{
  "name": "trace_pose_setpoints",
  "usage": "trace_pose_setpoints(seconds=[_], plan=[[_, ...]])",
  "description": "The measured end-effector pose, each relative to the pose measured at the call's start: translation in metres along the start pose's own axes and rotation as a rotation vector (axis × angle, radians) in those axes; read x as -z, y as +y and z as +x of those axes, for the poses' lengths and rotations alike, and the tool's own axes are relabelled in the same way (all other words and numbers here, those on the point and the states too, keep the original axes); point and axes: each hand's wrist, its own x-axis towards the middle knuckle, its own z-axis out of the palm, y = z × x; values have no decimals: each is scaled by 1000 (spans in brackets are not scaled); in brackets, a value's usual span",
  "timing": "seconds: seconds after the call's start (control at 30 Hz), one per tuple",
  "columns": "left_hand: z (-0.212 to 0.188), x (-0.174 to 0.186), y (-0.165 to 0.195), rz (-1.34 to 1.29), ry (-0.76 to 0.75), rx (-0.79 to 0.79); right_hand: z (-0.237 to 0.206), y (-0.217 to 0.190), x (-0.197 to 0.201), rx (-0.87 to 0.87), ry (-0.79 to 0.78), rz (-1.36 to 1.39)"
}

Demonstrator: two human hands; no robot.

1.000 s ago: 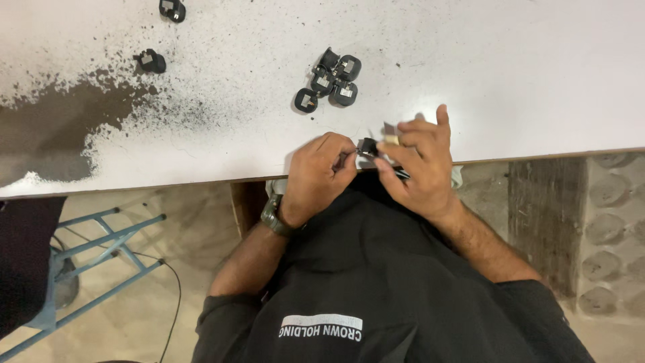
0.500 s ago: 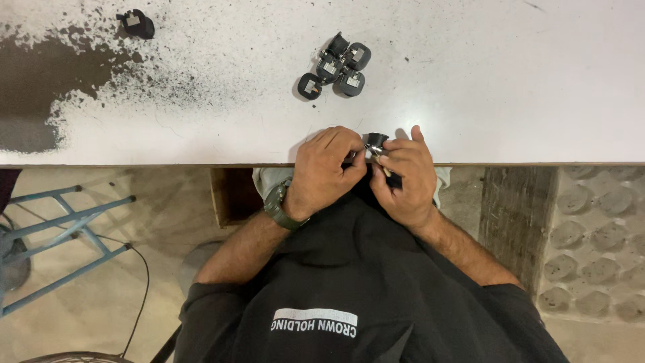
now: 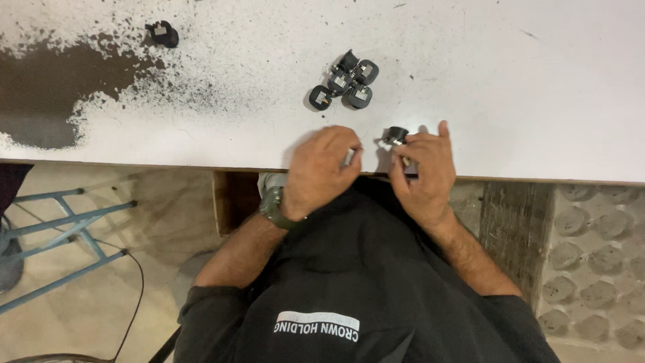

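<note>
Pinched between the thumb and fingers of the right hand (image 3: 422,171) was a small black plug-like part (image 3: 396,136) with a metal tip, held just above the near edge of the white bench (image 3: 537,87); that grip was clamped on the part, with the forefinger stretched out beside it. Close by, the left hand (image 3: 321,168) was curled, its fingertips drawn together over something small and pale that was too hidden to tell; whether that grip truly held anything could not be told. A dark green wristwatch (image 3: 274,208) sat on the left wrist. The two hands were near each other but apart, both over the bench edge.

Farther up the bench, a cluster of four similar black parts (image 3: 346,82) lay touching one another, near the hands yet clear of them. One more black part (image 3: 163,33) lay alone, well apart at the far left, beside a dark worn patch (image 3: 47,94) where the white surface had speckled away. Below the bench, a blue metal frame (image 3: 60,235) stood on the floor at the left.
</note>
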Motion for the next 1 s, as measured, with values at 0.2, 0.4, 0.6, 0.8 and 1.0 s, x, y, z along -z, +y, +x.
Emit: trace_pose_setpoints(seconds=[0.2, 0.4, 0.6, 0.8, 1.0], plan=[[34, 60, -40, 385, -150, 56, 1, 5, 15, -111, 122, 9], [41, 38, -25, 184, -229, 230, 2, -20, 11, -39, -54, -68], [3, 6, 16, -121, -165, 356, 6, -30, 5, -25, -203, -155], [-6, 1, 25, 41, -28, 99, 7, -26, -3, -50, -197, -178], [-4, 3, 21, -30, -101, 54, 4, -24, -2, -75, -198, -166]])
